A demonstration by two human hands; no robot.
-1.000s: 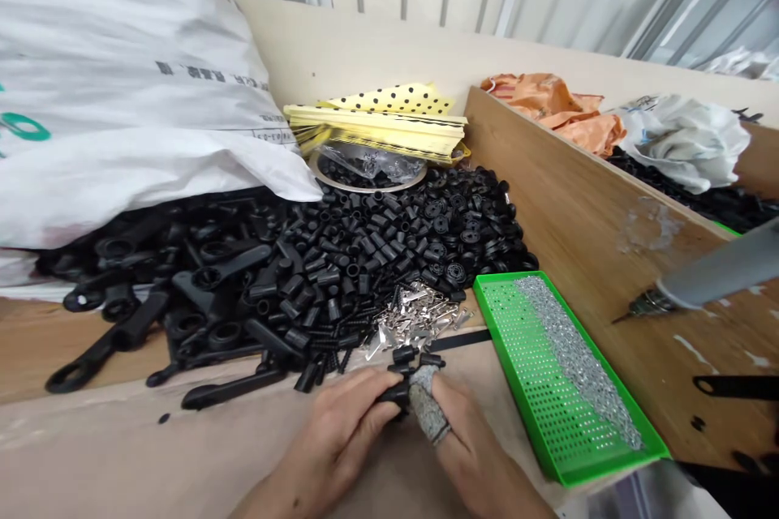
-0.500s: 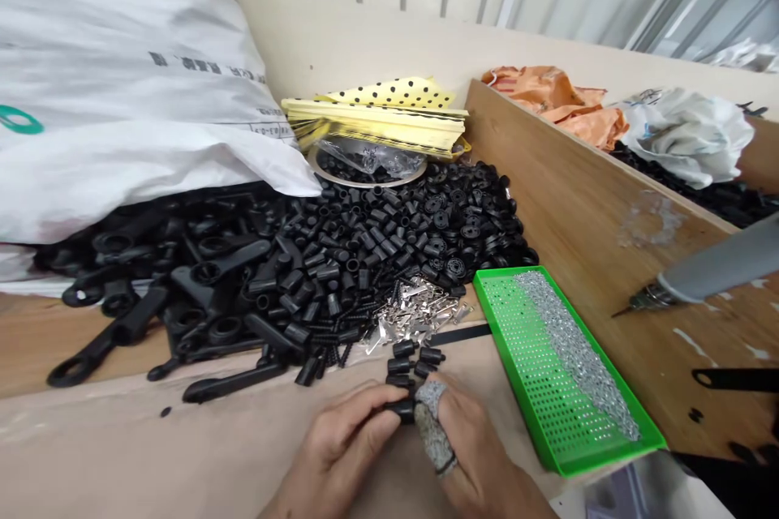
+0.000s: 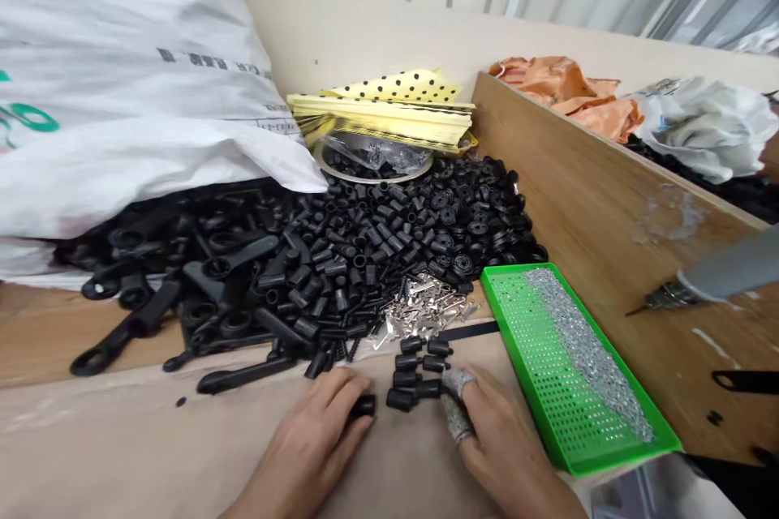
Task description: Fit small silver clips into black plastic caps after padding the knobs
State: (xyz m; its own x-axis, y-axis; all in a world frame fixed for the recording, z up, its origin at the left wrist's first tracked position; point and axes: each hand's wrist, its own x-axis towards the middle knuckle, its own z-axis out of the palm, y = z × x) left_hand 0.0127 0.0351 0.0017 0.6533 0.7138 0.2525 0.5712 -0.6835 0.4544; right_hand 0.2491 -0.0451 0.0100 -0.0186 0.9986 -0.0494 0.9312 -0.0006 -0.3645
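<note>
My left hand (image 3: pixel 313 434) pinches a short black plastic cylinder (image 3: pixel 363 405) between thumb and fingers, just above the brown work surface. Right of it, several black cylinders with narrow pegs (image 3: pixel 406 379) lie in two uneven columns. My right hand (image 3: pixel 499 442) is beside this group, thumb and forefinger wrapped in grey tape and slightly apart. The forefinger tip is at the end of one cylinder (image 3: pixel 429 388); whether it touches is unclear. Behind the group are a heap of small metal clips (image 3: pixel 419 304) and a pile of loose black cylinders (image 3: pixel 341 268).
A green perforated tray (image 3: pixel 527 389) with small silvery parts stands at right. A powered screwdriver (image 3: pixel 718 276) points in from the right, near a wooden divider (image 3: pixel 584 154). Black handles (image 3: pixel 237 377), a white sack (image 3: pixel 134 97), a metal bowl (image 3: pixel 377 178) and yellow dotted sheets (image 3: pixel 383 113) are behind.
My hands have moved apart, left hand leftwards and right hand rightwards. The cylinder they worked on together now lies with the group, and my left hand has another one.
</note>
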